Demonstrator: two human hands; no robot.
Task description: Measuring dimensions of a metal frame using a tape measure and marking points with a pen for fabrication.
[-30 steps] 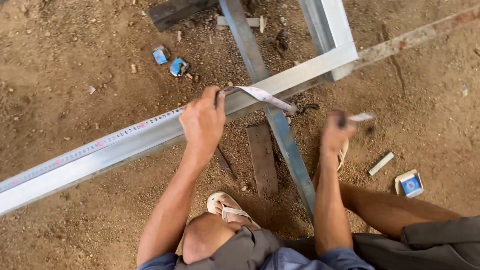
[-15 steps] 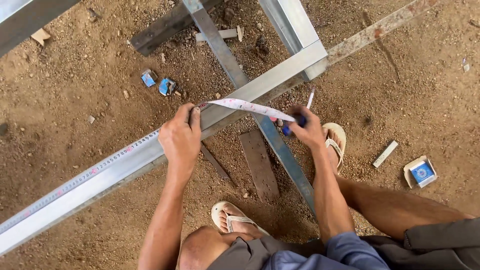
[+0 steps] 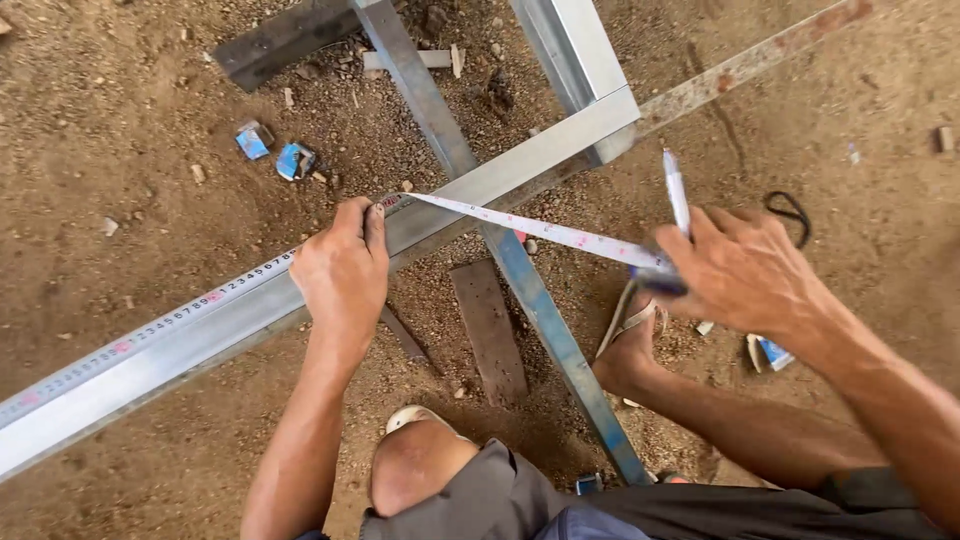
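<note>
Tape measure (image 3: 530,228) stretches between left hand (image 3: 342,272) and right hand (image 3: 745,268) (pen (image 3: 676,190) too).

Bare brown dirt ground (image 3: 120,120) with pebbles, wood scraps (image 3: 488,330), in daylight

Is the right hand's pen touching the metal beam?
No. The right hand holds the pen lifted above the dirt, apart from the metal beam.

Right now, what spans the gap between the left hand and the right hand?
Head view: a tape measure runs slack from the left hand, pressed on the long metal bar, to the right hand, passing over a blue-grey crossbar.
</note>
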